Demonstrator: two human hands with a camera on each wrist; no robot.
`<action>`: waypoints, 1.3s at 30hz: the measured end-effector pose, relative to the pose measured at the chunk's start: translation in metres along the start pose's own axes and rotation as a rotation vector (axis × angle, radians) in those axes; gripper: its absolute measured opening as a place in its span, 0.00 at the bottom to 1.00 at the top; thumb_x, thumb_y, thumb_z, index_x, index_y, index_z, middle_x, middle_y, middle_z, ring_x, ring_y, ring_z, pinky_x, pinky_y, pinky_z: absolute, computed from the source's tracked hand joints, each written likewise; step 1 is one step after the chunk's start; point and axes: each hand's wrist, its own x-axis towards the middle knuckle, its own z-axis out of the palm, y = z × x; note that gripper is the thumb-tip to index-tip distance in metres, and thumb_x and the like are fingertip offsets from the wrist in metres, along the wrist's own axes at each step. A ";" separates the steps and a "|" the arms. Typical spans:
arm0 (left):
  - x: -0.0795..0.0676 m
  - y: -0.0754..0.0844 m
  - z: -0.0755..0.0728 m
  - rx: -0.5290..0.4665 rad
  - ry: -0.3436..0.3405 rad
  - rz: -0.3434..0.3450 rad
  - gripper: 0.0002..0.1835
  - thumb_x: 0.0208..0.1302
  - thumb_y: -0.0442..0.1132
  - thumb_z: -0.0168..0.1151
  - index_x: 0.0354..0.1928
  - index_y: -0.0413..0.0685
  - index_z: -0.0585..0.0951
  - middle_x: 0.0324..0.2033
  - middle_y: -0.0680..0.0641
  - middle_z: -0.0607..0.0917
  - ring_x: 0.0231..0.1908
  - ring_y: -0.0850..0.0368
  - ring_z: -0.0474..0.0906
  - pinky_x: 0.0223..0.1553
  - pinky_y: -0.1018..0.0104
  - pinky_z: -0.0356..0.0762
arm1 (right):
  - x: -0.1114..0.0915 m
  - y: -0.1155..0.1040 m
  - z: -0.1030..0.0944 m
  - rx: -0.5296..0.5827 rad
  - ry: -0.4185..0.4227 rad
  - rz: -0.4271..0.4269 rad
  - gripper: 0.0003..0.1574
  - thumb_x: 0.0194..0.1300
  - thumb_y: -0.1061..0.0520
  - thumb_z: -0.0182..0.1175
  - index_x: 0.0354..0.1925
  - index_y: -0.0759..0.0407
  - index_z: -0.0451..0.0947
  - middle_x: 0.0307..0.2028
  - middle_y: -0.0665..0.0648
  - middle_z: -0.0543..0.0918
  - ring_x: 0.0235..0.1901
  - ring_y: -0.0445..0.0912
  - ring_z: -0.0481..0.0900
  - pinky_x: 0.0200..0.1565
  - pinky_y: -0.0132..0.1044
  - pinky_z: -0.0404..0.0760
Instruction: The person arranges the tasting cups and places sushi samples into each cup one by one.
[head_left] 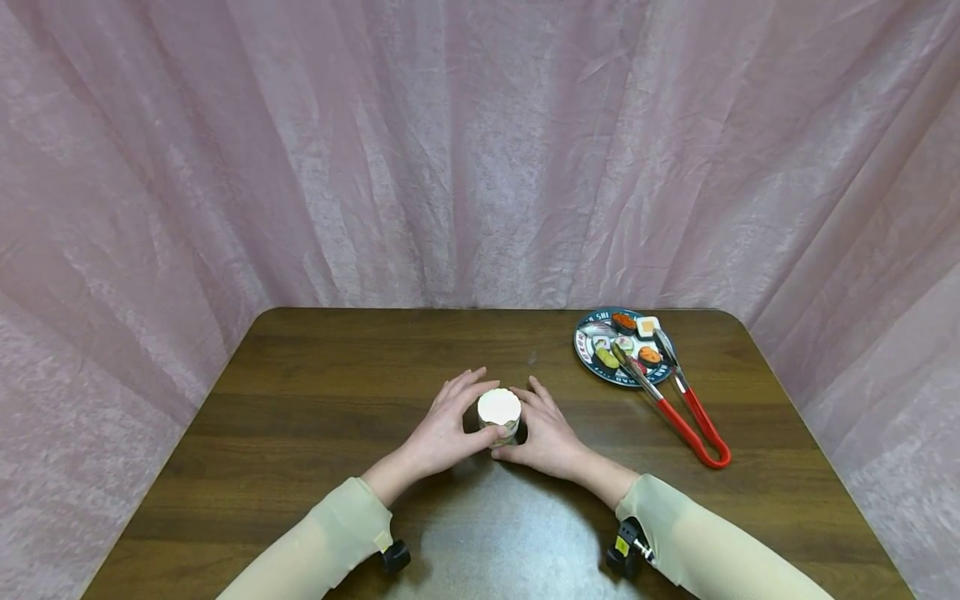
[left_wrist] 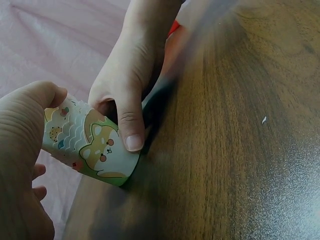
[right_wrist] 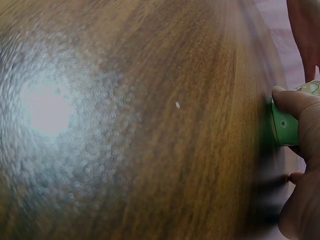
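A nested stack of scalloped-rim paper baking cups (head_left: pixel 498 407) stands upright between both hands, its white top bright in the head view. Cartoon dogs and a green base decorate its side in the left wrist view, where several layered scalloped edges (left_wrist: pixel 70 135) show. My left hand (head_left: pixel 450 421) holds the upper part, thumb at the near side and fingers round the far side. Lower down, my right hand (head_left: pixel 551 437) grips the stack, its thumb (left_wrist: pixel 131 125) against the printed side near the base. The right wrist view catches the green base (right_wrist: pixel 286 122) beside the right thumb.
At the back right of the wooden table (head_left: pixel 337 367) lies a round patterned plate (head_left: pixel 582 348) with several sushi pieces. Red-handled tongs (head_left: pixel 697 433) rest across it, handle toward the near side. A pink curtain (head_left: pixel 480 167) hangs behind the table. Small white specks (left_wrist: pixel 264 120) dot the tabletop.
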 end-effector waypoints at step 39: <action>0.012 0.010 -0.027 -0.073 0.119 0.020 0.29 0.58 0.56 0.77 0.58 0.60 0.76 0.78 0.56 0.56 0.79 0.49 0.43 0.72 0.34 0.49 | 0.000 0.001 0.002 -0.026 0.012 0.001 0.48 0.49 0.37 0.79 0.66 0.48 0.77 0.73 0.57 0.69 0.78 0.62 0.45 0.72 0.67 0.47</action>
